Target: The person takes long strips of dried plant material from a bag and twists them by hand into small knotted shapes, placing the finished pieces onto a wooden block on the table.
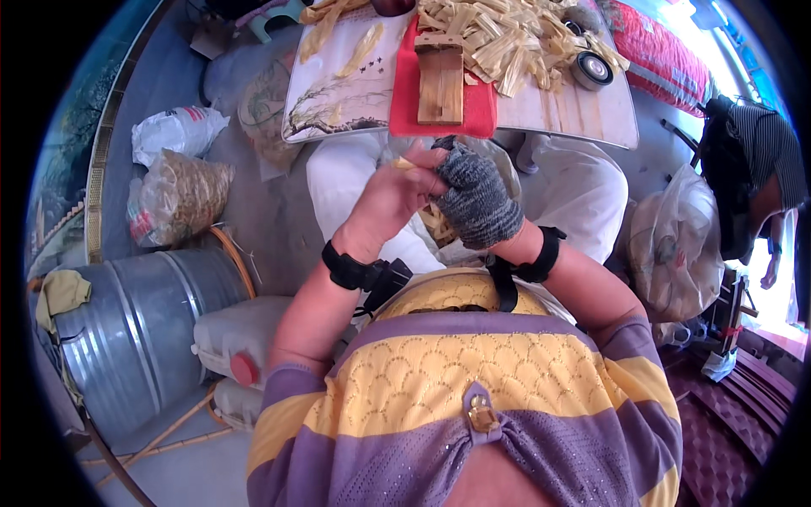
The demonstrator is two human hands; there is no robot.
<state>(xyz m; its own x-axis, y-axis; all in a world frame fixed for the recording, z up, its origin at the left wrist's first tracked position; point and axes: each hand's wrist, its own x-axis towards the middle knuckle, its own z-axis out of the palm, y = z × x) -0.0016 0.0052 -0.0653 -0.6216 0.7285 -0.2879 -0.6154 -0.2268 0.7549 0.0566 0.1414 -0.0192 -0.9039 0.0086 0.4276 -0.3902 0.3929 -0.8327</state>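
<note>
My left hand [390, 196] is bare, and its fingers are closed in a pinch. A small pale yellow piece [404, 163] shows between the fingertips. My right hand [477, 196] wears a grey knitted fingerless glove and presses up against the left one. Its fingers are curled, and whatever they hold is hidden. Both hands are above my lap, just short of the table's near edge. Beyond them a wooden block [440, 93] with a raised crosspiece lies on a red cloth [480, 114]. Behind it spreads a heap of pale yellow flat strips [498, 42].
The table [338, 93] also bears a round black-rimmed roll [591, 70] and a dark bowl [393, 5]. Stuffed bags [182, 194] stand on the left floor, near a metal drum [152, 325] and a jerrycan [232, 338]. A clear plastic bag [676, 241] stands at right; another person [760, 169] is beyond.
</note>
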